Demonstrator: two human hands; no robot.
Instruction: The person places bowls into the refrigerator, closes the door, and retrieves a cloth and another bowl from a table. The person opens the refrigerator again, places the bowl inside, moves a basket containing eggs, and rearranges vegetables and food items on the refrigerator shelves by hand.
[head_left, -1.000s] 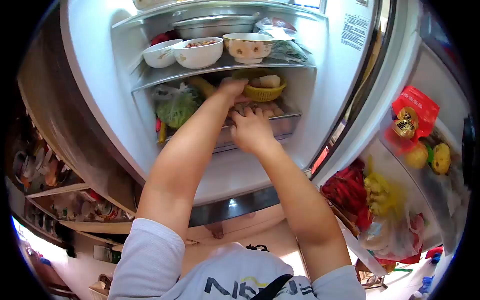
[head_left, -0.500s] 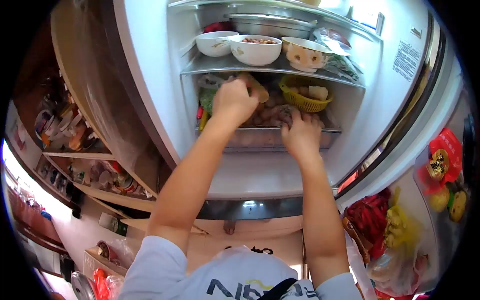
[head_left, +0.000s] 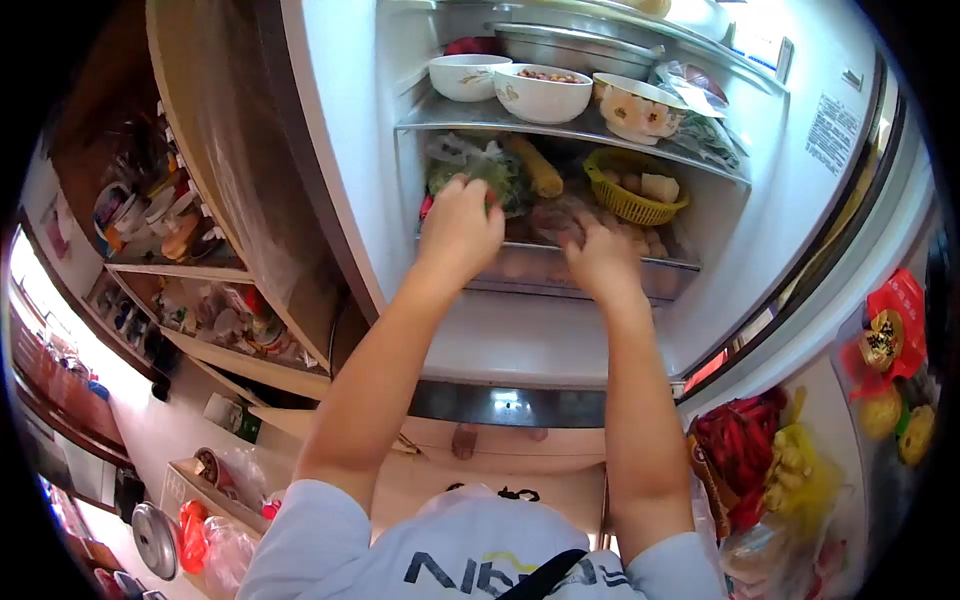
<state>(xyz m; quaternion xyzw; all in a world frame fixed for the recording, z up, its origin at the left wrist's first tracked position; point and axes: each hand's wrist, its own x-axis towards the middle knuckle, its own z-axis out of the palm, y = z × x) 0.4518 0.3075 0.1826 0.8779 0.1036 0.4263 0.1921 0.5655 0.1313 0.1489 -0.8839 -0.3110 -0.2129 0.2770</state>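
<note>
On the fridge's lower shelf, my left hand (head_left: 462, 232) has its fingers curled against the front of a clear bag of green vegetables (head_left: 490, 172); its fingertips are partly hidden. My right hand (head_left: 606, 258) grips a see-through plastic bag (head_left: 558, 216) with dark, blurred contents. Between and behind the hands lies a long yellow item (head_left: 541, 172), perhaps a corn cob, pointing toward me. Just beyond my right hand, a yellow plastic basket (head_left: 632, 206) holds round, egg-like things and a pale block. Several round, brownish things (head_left: 655, 243) lie beside my right hand.
Above my hands, the glass shelf (head_left: 440, 112) bears white bowls (head_left: 543, 95), a flowered bowl (head_left: 636, 108) and a metal basin (head_left: 575, 48). A clear-fronted drawer (head_left: 540, 275) sits below. The open door at right holds bagged food (head_left: 800, 470). A cabinet (head_left: 215, 150) stands left.
My left hand has let go of the long yellow item, now lying on the shelf, and moved left to the greens. My right hand has shifted slightly with the plastic bag. The view has shifted.
</note>
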